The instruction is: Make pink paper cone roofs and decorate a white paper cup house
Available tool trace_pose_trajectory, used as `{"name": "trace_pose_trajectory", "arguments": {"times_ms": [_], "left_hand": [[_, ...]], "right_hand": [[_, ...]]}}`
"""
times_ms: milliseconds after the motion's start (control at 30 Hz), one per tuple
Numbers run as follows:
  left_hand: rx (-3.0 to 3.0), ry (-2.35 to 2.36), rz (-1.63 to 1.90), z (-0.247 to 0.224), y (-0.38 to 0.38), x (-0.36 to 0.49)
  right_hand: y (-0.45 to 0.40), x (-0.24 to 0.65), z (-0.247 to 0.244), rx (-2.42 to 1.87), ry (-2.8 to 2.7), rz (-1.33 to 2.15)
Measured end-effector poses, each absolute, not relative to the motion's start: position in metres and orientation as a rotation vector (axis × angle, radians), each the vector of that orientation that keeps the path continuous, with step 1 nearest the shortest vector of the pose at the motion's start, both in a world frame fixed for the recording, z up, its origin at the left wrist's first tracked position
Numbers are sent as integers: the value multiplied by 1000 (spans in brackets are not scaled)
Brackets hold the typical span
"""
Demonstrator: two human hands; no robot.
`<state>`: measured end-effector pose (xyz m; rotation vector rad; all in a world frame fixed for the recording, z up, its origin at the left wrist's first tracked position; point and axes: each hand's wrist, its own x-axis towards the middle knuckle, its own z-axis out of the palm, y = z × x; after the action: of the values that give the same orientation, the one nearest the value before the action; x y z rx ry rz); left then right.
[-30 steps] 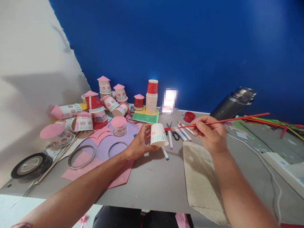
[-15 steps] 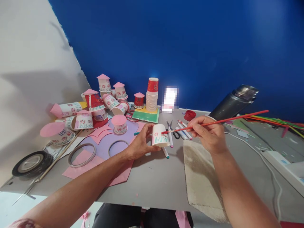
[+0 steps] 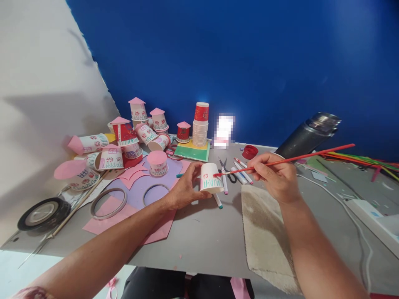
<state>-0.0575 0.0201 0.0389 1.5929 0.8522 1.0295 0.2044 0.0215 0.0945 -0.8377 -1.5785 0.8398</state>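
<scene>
A white paper cup (image 3: 210, 177), upside down and slightly tilted, is gripped at its left side by my left hand (image 3: 188, 187). Green grass strokes run along its lower part, with red blossoms above them. My right hand (image 3: 273, 174) is closed round a thin red paintbrush (image 3: 299, 158). The brush's red-wetted tip touches the cup's right side, or lies very close to it. Behind and below the cup lie scissors (image 3: 230, 176) and several marker pens (image 3: 244, 171).
Decorated cups with pink paper roofs (image 3: 157, 163) crowd the left. A cup stack (image 3: 200, 128) stands on a green-and-yellow pad (image 3: 193, 153). Tape rolls (image 3: 109, 203) lie at left, a cloth (image 3: 264, 236) at right. A dark flask (image 3: 307, 133) leans near the blue wall (image 3: 243, 66).
The view has shifted very slightly. The brush tip stays at the cup's right side, and both hands keep their hold.
</scene>
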Motion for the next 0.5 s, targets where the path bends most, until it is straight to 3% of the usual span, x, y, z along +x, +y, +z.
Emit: {"name": "trace_pose_trajectory", "arguments": {"times_ms": [500], "left_hand": [[1652,846,1029,36,19,-56]], "right_hand": [[22,203,93,-857,-1572,824]]}}
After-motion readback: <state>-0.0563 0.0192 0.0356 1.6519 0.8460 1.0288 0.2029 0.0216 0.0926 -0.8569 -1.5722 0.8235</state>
